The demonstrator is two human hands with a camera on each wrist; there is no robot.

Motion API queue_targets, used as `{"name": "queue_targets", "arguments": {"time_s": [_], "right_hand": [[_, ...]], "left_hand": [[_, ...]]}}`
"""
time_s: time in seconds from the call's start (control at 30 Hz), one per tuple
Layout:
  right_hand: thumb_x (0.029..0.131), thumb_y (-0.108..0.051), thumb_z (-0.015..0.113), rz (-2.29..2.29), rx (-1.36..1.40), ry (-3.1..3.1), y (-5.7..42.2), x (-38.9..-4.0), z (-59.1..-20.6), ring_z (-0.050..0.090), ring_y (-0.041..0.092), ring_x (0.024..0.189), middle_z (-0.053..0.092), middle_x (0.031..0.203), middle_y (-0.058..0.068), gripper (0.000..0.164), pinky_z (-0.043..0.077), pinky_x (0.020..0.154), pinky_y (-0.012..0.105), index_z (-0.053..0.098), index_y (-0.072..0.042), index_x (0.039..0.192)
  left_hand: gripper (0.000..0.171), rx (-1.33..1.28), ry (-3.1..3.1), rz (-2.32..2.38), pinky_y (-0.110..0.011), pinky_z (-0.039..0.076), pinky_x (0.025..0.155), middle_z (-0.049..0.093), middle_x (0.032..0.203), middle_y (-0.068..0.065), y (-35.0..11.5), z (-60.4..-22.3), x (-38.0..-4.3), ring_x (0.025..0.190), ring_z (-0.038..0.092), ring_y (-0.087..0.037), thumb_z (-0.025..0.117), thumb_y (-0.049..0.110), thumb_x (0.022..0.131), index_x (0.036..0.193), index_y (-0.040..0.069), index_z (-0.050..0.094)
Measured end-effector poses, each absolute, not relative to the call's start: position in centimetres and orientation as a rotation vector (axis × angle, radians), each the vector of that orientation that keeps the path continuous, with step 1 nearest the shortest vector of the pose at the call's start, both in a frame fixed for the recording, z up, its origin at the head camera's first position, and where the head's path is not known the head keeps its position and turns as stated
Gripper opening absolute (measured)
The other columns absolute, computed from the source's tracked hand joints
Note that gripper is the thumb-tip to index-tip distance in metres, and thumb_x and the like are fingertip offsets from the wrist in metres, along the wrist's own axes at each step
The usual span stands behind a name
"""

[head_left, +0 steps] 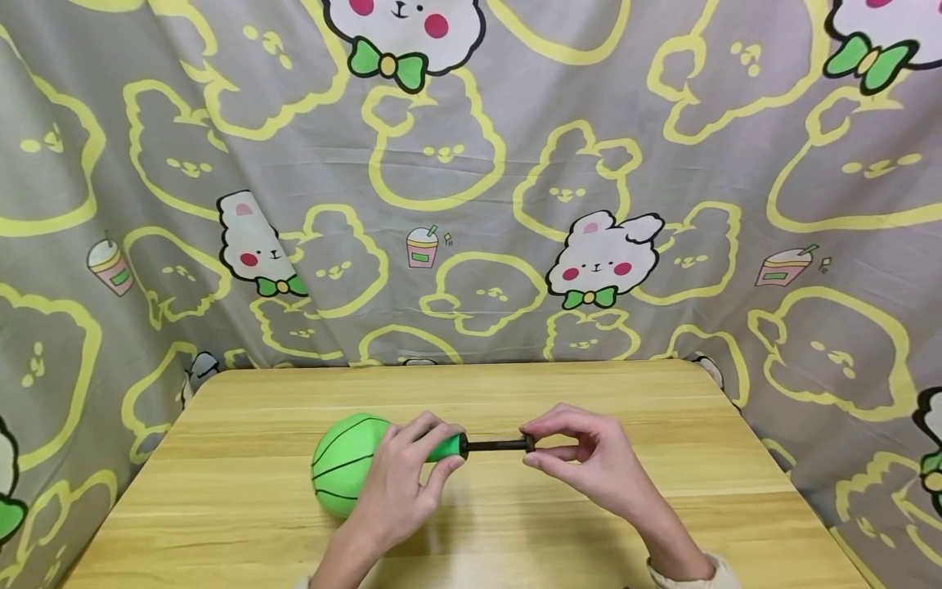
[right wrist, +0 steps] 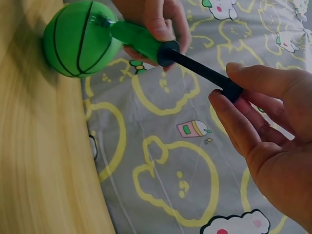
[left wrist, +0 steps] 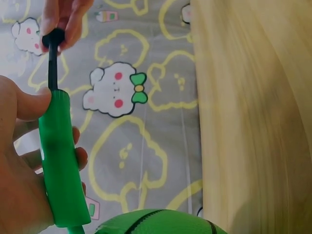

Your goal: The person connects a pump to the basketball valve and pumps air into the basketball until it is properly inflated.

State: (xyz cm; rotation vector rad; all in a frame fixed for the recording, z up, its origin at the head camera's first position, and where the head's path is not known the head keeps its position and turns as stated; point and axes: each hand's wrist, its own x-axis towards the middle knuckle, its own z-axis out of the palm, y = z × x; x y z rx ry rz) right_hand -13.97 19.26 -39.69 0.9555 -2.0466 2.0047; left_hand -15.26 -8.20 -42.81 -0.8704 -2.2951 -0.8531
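A green ball with black seam lines sits on the wooden table, left of centre. My left hand grips the green barrel of a hand pump, its thumb near the barrel's black-collared end. The pump's nozzle end meets the ball in the right wrist view. A black rod stands pulled out of the barrel, pointing right. My right hand pinches the small black handle at the rod's end between thumb and fingertips. In the head view the left hand covers part of the ball and most of the barrel.
The light wooden table reaches back to a grey curtain printed with yellow outlines and white cartoon animals. The curtain also hangs along both sides of the table.
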Motion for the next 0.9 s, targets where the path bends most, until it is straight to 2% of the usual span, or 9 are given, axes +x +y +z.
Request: {"name": "queue_targets", "arguments": {"time_s": [0.3, 0.47, 0.7, 0.9], "right_hand": [[0.084, 0.008, 0.080, 2.024, 0.923, -2.056, 17.9, -14.0, -40.7, 0.070, 0.028, 0.103, 0.066, 0.106, 0.029, 0.028, 0.059, 0.077, 0.045, 0.074, 0.002, 0.110], [0.085, 0.009, 0.078, 2.018, 0.950, -2.012, 17.1, -13.9, -40.9, 0.070, 0.028, 0.102, 0.067, 0.106, 0.029, 0.027, 0.059, 0.077, 0.045, 0.073, 0.004, 0.111], [0.086, 0.006, 0.078, 2.000, 0.936, -2.053, 16.2, -13.7, -41.4, 0.070, 0.026, 0.103, 0.069, 0.106, 0.020, 0.027, 0.059, 0.078, 0.042, 0.074, 0.001, 0.112], [0.087, 0.005, 0.078, 1.986, 0.937, -2.077, 16.0, -13.7, -41.6, 0.069, 0.026, 0.104, 0.068, 0.108, 0.020, 0.026, 0.059, 0.078, 0.042, 0.073, -0.002, 0.111]], "left_hand": [[0.021, -0.865, -2.319, -0.857, -0.033, 0.043, 0.080, 0.063, 0.103, 0.014, -7.6, -42.8, -14.8, 0.089, 0.061, -0.002, 0.072, 0.030, 0.096, 0.115, 0.022, 0.073], [0.020, -0.861, -2.322, -0.860, -0.032, 0.041, 0.080, 0.062, 0.103, 0.014, -7.3, -42.8, -14.6, 0.089, 0.061, -0.002, 0.072, 0.030, 0.096, 0.115, 0.022, 0.072], [0.020, -0.895, -2.304, -0.877, -0.033, 0.041, 0.080, 0.063, 0.104, 0.013, -6.8, -42.9, -14.3, 0.089, 0.061, -0.002, 0.073, 0.028, 0.095, 0.113, 0.021, 0.071], [0.020, -0.913, -2.331, -0.884, -0.032, 0.042, 0.082, 0.062, 0.104, 0.014, -6.8, -42.9, -14.4, 0.090, 0.060, -0.003, 0.073, 0.028, 0.095, 0.114, 0.022, 0.071]]}}
